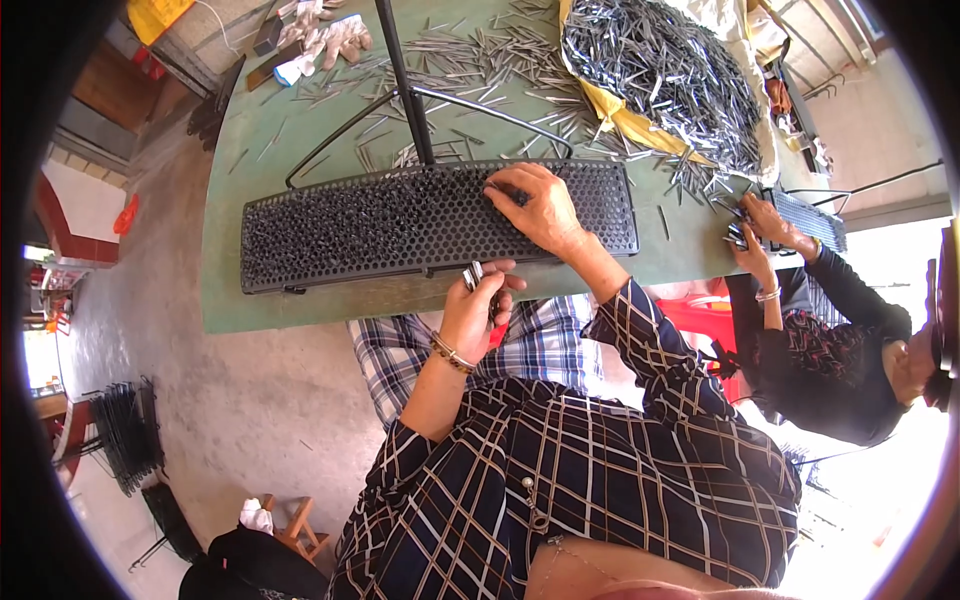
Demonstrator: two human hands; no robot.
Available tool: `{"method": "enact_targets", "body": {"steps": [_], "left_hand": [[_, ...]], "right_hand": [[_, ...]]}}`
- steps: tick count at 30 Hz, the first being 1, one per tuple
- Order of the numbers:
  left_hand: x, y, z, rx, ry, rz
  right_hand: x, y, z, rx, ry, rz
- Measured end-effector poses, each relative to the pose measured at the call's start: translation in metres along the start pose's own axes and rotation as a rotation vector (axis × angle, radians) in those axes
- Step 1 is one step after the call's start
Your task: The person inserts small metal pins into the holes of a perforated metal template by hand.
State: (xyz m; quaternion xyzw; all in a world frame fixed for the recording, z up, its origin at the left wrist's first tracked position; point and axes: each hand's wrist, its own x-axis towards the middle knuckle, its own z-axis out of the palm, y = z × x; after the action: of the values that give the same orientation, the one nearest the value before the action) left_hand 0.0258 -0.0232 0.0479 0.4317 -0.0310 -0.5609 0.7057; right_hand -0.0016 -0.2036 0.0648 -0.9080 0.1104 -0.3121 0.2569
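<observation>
A long black perforated rack (600, 205) lies across the table's near side, its rows of round holes facing up. Small dark pieces (330, 228) fill many holes in its left part; the right part shows bare holes. My right hand (545, 212) is over the rack right of its middle, fingers curled together at the surface; what they pinch is too small to make out. Just below the front edge, my left hand (472, 312) is closed around a small bundle of thin metal strips (473, 275), ends sticking up between the fingers.
Loose metal strips (500, 50) lie scattered over the green table (230, 200). At the back right a yellow-edged sack (625, 122) holds a big heap of strips. White work gloves (335, 42) lie at the back left. A co-worker's hands (765, 225) work at another rack, right.
</observation>
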Motion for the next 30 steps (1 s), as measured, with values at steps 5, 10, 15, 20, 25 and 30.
{"method": "enact_targets", "body": {"steps": [5,10,15,20,25,30], "left_hand": [[0.001,0.000,-0.001,-0.081,-0.053,-0.016],[-0.001,-0.005,-0.003,-0.185,-0.173,-0.199],[-0.002,-0.003,0.002,-0.255,-0.276,-0.255],[-0.002,0.006,0.011,-0.294,-0.200,-0.340],[0.002,0.001,0.006,-0.301,-0.284,-0.339],[-0.001,0.001,0.008,-0.288,-0.290,-0.311]], "right_hand": [[-0.001,-0.005,0.002,0.135,0.068,0.191],[-0.003,-0.002,0.002,0.157,0.108,0.190],[-0.003,0.001,0.001,0.016,0.158,0.068],[-0.002,0.001,0.001,0.013,0.149,0.082],[-0.004,0.003,0.003,0.024,0.133,0.088],[-0.008,0.008,0.002,-0.104,0.068,-0.112]]}}
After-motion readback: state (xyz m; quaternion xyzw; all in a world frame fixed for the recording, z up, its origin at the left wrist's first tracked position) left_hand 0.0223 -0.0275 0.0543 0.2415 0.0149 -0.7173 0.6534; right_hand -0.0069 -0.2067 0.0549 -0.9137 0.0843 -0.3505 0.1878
